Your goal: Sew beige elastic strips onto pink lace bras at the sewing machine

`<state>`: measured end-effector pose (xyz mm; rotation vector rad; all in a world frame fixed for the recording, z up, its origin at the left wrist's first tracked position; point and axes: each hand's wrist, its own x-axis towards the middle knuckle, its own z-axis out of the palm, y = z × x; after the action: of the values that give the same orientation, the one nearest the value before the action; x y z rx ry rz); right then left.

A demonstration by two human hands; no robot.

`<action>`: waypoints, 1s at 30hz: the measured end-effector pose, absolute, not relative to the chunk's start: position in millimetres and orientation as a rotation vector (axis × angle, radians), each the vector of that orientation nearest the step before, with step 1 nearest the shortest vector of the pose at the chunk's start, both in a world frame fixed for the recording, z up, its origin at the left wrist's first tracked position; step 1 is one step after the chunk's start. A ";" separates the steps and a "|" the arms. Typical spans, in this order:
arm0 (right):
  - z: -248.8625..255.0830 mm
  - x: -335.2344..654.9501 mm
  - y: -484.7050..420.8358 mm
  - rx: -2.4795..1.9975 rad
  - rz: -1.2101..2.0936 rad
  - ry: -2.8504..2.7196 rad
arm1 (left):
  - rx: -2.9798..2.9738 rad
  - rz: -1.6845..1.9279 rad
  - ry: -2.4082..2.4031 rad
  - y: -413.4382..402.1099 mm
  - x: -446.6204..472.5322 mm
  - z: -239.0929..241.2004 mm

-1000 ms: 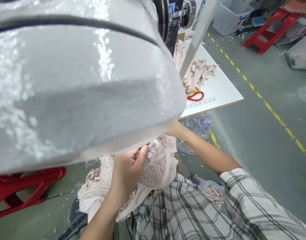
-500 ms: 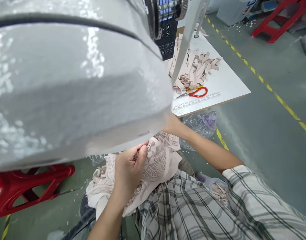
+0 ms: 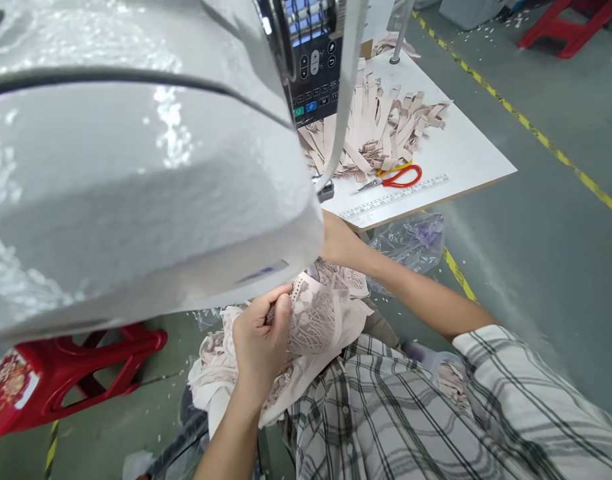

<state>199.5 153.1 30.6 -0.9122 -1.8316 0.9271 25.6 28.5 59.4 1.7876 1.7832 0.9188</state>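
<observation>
A pale pink lace bra (image 3: 313, 320) lies bunched over my lap, below the front edge of the sewing machine's white head (image 3: 151, 193). My left hand (image 3: 260, 333) pinches the edge of its lace cup between thumb and fingers. Further up and to the right, my right hand (image 3: 340, 241) reaches behind the machine head. Its fingers are hidden there, so what they touch does not show. More pale lace fabric (image 3: 211, 367) hangs in folds to the left of my left wrist.
On the white table (image 3: 466, 160) lie many beige fabric strips (image 3: 386, 127), red-handled scissors (image 3: 403, 177) and a clear ruler (image 3: 396, 200). A control panel (image 3: 316, 80) stands behind the machine head. A red stool (image 3: 81, 373) is at left; a plastic bag (image 3: 411, 240) hangs below the table.
The view has shifted slightly, and more of the control panel shows beside the machine head. My left hand keeps its pinch on the bra; my right hand stays mostly hidden.
</observation>
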 end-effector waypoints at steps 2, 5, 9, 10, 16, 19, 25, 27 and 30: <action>33.0 199.3 151.4 -0.936 0.927 -1.828 | 1.803 0.954 1.776 27.3 24.1 56.6; 35.2 198.6 149.7 -0.957 0.933 -1.819 | 1.823 1.004 1.761 26.7 22.4 53.2; 36.6 196.4 147.9 -0.959 0.928 -1.798 | 1.841 1.051 1.769 26.3 22.9 48.4; 36.8 195.7 147.1 -0.962 0.928 -1.792 | 1.837 1.064 1.786 26.1 23.5 47.2; 37.4 195.6 140.2 -0.983 0.916 -1.766 | 1.909 1.014 1.779 21.3 26.8 41.7; 36.0 199.6 139.7 -0.972 0.934 -1.797 | 2.091 1.031 1.754 17.0 28.5 39.0; 31.1 199.7 144.3 -1.002 0.901 -1.846 | 2.573 1.054 1.796 10.5 49.6 33.8; 29.5 197.5 145.2 -1.015 0.878 -1.849 | 2.613 0.913 1.817 9.5 57.0 33.2; 27.1 195.2 146.4 -0.996 0.846 -1.843 | 2.636 0.834 1.871 9.3 61.9 33.6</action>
<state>195.2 146.4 27.1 -0.9959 -1.8428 0.8460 61.9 9.3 33.6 2.6358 1.8714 0.8337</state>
